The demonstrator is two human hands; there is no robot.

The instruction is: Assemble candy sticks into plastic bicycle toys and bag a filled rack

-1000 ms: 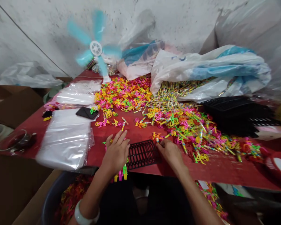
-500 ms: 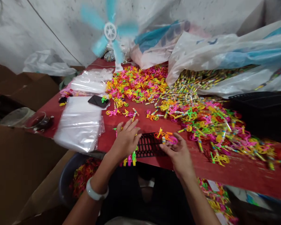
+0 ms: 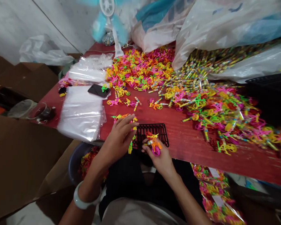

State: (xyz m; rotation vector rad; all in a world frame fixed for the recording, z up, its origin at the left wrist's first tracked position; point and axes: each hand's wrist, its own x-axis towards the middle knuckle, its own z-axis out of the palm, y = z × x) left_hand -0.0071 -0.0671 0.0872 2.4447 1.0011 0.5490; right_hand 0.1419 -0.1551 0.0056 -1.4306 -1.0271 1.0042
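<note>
A black slotted rack (image 3: 163, 132) lies at the front edge of the red table (image 3: 178, 134). Over its left end is my left hand (image 3: 118, 137), fingers apart and stretched, beside bright plastic toy bicycles (image 3: 130, 147) standing in a row there. That hand partly hides the row. My right hand (image 3: 162, 159) is closed on an orange and pink toy bicycle (image 3: 155, 147) in front of the rack, with a small printed tube among its fingers.
Loose toy bicycles (image 3: 140, 68) and printed tubes (image 3: 196, 72) are heaped at the back and right. Clear plastic bags (image 3: 81, 109) and a phone (image 3: 98, 90) lie left. A fan (image 3: 117, 43) spins behind; a tub (image 3: 76, 162) stands below the edge.
My right hand has moved left and toward the front of the rack with the toy bicycle. My left hand has shifted slightly left, still spread. The view has tilted downward.
</note>
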